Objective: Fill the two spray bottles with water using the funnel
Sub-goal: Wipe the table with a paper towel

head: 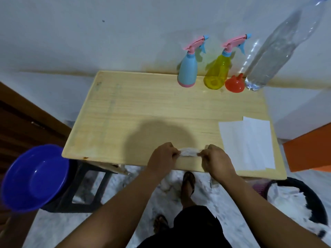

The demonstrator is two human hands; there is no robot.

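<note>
A blue spray bottle [188,69] and a yellow spray bottle [217,72], both with pink trigger heads on, stand at the far edge of the wooden table [143,111]. An orange funnel [235,84] rests mouth-down right of the yellow one. Beside it stands a tall clear water bottle [270,54]. At the near edge my left hand [162,157] and my right hand [215,159] each pinch one end of a crumpled white tissue [189,152].
White paper sheets [247,142] lie at the table's right near corner. A blue plastic basin [34,178] sits on a dark stool to the left. A black-rimmed bin [311,199] is on the floor at right, near an orange block [308,151].
</note>
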